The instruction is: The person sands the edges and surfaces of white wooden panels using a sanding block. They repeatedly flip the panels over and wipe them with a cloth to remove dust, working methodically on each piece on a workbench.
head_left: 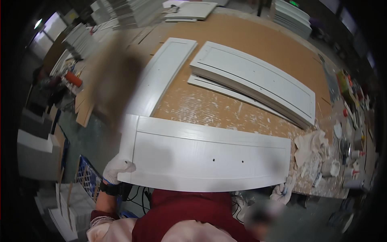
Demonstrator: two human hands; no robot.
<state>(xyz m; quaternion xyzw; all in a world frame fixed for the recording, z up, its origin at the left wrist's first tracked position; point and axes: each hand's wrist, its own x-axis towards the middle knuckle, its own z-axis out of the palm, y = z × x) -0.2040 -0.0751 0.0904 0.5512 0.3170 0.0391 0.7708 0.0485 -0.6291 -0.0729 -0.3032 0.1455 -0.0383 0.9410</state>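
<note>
Two gloved hands grip one white door panel (pixel 205 155) at lower centre of frame: left hand (pixel 117 168) closed on its lower-left corner, right hand (pixel 282 189) closed on its lower-right corner. Panel long, recessed frame, two small holes, lying partly on the brown bench (pixel 250 32). Stacked panels (pixel 258 80) upper right.

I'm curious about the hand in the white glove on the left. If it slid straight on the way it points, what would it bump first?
The left hand grips the near white panel at its left end, pointing up and away. Straight on it would probably cross that panel, then meet the long white panel lying beyond it, though depth is hard to judge here.
</note>
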